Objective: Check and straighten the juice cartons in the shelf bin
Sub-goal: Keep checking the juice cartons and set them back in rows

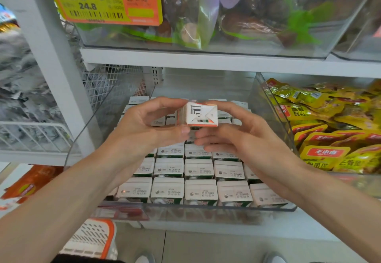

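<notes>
**One carton lifted out for checking**

Between our fingertips, raised above the middle of the bin, sits a single juice carton [200,116], turned so its folded end with the printed marks faces us. Our left hand [144,126] closes on it with thumb below and fingers [171,100] curled over the top; our right hand [237,132] pinches the other side, fingers [224,106] over the top edge. Both hands are partly closed on this one carton, holding nothing else.

Below our hands, the other juice cartons [199,192] stand packed in neat rows inside the clear shelf bin [206,211], their date-stamped tops up. Just right of our right hand lies a second bin of yellow snack packs [329,130]; above our hands a shelf board [206,60] carries bagged goods.

We judge the risk to lie in putting the carton back: the rows look tight, so pushing it down at an angle could crush a corner or tip its neighbours. The grip is at the carton's edges only, so a careless turn could let it drop onto the rows.
</notes>
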### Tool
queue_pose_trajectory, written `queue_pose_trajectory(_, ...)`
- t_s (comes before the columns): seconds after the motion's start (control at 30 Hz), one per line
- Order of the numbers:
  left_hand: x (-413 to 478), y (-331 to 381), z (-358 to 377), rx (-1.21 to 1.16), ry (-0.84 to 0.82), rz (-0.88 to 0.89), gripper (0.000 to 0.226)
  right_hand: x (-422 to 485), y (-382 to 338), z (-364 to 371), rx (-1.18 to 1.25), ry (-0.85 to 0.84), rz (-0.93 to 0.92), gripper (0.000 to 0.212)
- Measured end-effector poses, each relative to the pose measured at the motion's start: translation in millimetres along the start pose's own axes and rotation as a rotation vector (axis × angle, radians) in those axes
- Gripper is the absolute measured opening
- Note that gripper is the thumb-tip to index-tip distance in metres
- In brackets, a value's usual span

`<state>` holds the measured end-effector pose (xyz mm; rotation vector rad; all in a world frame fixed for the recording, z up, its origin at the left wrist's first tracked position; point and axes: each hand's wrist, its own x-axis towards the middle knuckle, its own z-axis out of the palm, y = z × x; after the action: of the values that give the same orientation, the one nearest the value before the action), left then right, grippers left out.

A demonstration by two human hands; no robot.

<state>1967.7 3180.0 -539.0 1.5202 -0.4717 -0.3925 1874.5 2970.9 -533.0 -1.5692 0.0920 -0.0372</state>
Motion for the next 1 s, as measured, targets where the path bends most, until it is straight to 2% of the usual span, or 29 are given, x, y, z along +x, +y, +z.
queue_pose_trajectory(0.1,-1,0,1,0.002,0.016,-0.015,0.055,3,-8,3,0.177,0.008,0.092,0.035)
queue_pose_trajectory(0.17,-1,0,3,-0.003,-0.004,-0.037,0.054,3,-10,4,0.200,0.013,0.102,0.025)
queue_pose_trajectory(0.3,4,6,7,-0.221,-0.052,-0.121,0.038,0,-6,3,0.092,0.017,0.059,0.015)
queue_pose_trajectory(0.4,5,7,10,-0.277,-0.010,-0.140,0.035,0,-3,2,-0.028,0.034,0.013,0.027)
queue_pose_trajectory(0.5,4,2,9,-0.213,0.023,-0.162,0.068,-2,0,1,-0.129,0.037,-0.010,0.054)
queue_pose_trajectory(0.6,4,3,8,-0.129,0.020,-0.140,0.073,-1,4,2,-0.163,0.027,-0.005,0.064)
queue_pose_trajectory(0.73,1,3,10,0.021,-0.030,-0.029,0.065,6,0,6,-0.258,0.047,-0.125,0.064)
queue_pose_trajectory(0.83,2,4,11,0.039,-0.035,0.028,0.063,16,-6,9,-0.422,0.055,-0.258,0.057)
queue_pose_trajectory(0.9,4,3,12,0.046,-0.006,0.058,0.061,23,-10,8,-0.520,0.063,-0.299,0.046)
queue_pose_trajectory(1.0,6,-2,10,0.141,0.097,0.089,0.063,37,-11,3,-0.534,0.132,-0.315,0.036)
